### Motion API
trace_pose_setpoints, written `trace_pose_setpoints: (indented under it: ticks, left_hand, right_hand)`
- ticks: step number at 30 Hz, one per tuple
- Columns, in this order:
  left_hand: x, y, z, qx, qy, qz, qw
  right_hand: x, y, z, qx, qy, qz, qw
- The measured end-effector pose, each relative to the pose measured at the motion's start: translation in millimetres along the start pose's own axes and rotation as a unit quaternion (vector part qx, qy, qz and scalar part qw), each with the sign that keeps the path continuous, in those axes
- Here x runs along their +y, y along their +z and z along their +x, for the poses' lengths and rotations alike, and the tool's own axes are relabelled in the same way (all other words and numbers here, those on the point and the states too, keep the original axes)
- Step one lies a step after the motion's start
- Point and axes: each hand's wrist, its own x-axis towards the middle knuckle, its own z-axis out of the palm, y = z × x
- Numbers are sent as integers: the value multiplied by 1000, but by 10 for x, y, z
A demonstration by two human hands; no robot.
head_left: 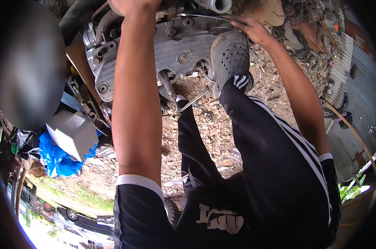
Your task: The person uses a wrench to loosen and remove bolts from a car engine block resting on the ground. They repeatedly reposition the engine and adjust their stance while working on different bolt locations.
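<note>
My left hand [134, 5] reaches the top edge over a grey metal machine housing [138, 62] with several bolts; its fingertips are out of frame, so I cannot tell what it holds. My right hand [250, 28] grips the handle of a long metal wrench [204, 16] lying across the housing's upper part. Just below that hand, my foot in a grey perforated clog [231, 56] rests against the housing's right side. Thin rods and a short cylinder [167, 85] hang from the lower edge.
Gravel [200, 124] lies under my black-trousered legs. A white foam box [72, 130] and blue plastic [55, 153] are at left. Corrugated metal sheets [349, 108] stand at right beside a thin pole. A parked car [84, 220] shows at lower left. Scrap parts [304, 33] pile up at top right.
</note>
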Motion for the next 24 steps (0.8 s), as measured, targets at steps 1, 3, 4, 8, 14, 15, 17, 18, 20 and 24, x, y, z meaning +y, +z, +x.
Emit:
trace_pose_setpoints:
  ticks: [1, 3, 4, 8, 14, 15, 17, 18, 20, 24]
  left_hand:
    - [-22, -11, 11, 12, 5, -11, 1000]
    - [-22, -30, 57, -2, -12, 6, 1000]
    - [11, -38, 34, 2, -15, -11, 1000]
    - [187, 174, 48, -24, -47, 30, 998]
    - [-16, 91, 56, 7, -20, 62, 998]
    - [7, 99, 54, 4, -11, 57, 998]
    - [26, 105, 56, -1, 6, 51, 999]
    - [32, 66, 50, 6, -2, 27, 1000]
    - [56, 22, 8, 16, -19, -21, 999]
    - [-3, 20, 51, 39, 9, 29, 999]
  right_hand:
    - [-43, 17, 38, -2, 13, -15, 1000]
    - [-109, -10, 184, 11, -7, -94, 995]
    - [-110, -26, 297, 19, -10, -128, 992]
    - [-76, -179, 426, 24, 73, -268, 960]
    - [-1528, 483, -338, 71, -42, -368, 926]
    - [-1725, 547, -393, 71, -23, -394, 916]
    - [-1672, 491, -388, 112, -26, -374, 920]
    - [-1588, 413, -411, 137, -34, -360, 922]
    - [-1433, 205, -525, 145, -33, -311, 939]
    - [-944, -30, -468, 141, 43, -197, 969]
